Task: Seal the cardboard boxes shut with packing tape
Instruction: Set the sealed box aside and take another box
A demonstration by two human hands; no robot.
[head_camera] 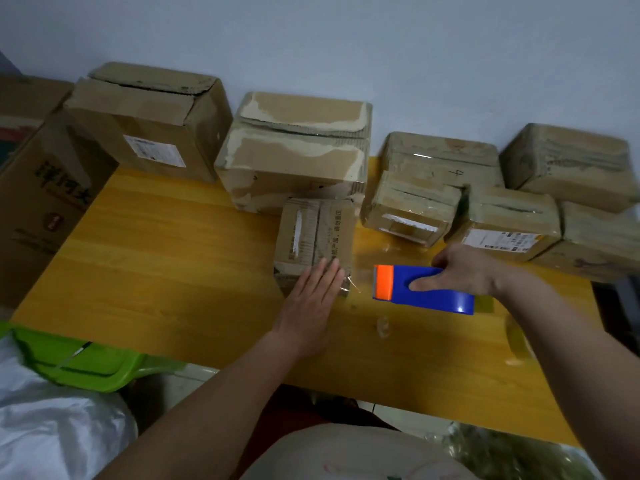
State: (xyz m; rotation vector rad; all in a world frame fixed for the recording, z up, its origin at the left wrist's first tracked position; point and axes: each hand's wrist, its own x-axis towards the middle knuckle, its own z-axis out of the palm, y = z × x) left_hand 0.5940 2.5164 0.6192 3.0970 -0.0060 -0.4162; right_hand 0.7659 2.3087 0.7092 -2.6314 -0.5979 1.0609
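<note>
A small cardboard box [317,233] with printed text stands in the middle of the yellow table [166,244]. My left hand [313,299] lies flat with straight fingers on the box's near edge, pressing clear tape down. My right hand [464,271] grips a blue tape dispenser with an orange head [420,287], held just right of the box and a little above the table. A strip of clear tape runs from the box's corner toward the dispenser.
Several cardboard boxes line the wall: a tall one [145,123], a torn one [298,147], and taped small ones [412,209] at right. A large printed box [45,188] stands at left. A green bin [79,358] sits near left, a tape roll [517,337] at right.
</note>
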